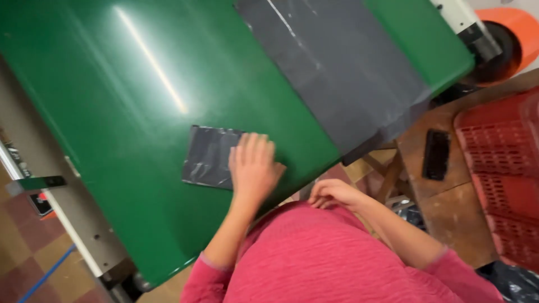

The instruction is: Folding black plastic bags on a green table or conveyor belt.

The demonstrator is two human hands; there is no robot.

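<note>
Head view, step: you are pressing a folded dark plastic bag (209, 156) flat on the green counter (129, 101); folding looks nearly done.
Left hand (252, 165): released, fingers spread, palm flat on the bag's right edge.
Right hand (332, 193): loosely curled and empty, at the counter's near edge against your pink top.
Nearby: a long dark plastic sheet (337, 67) lies well apart (up-right).
Next move: probably a firm grip on the bag's edge to lift it.

A dark grey folded bag (209, 156) lies on the glossy green table (112, 112), beside a red crate (499, 168).
</note>
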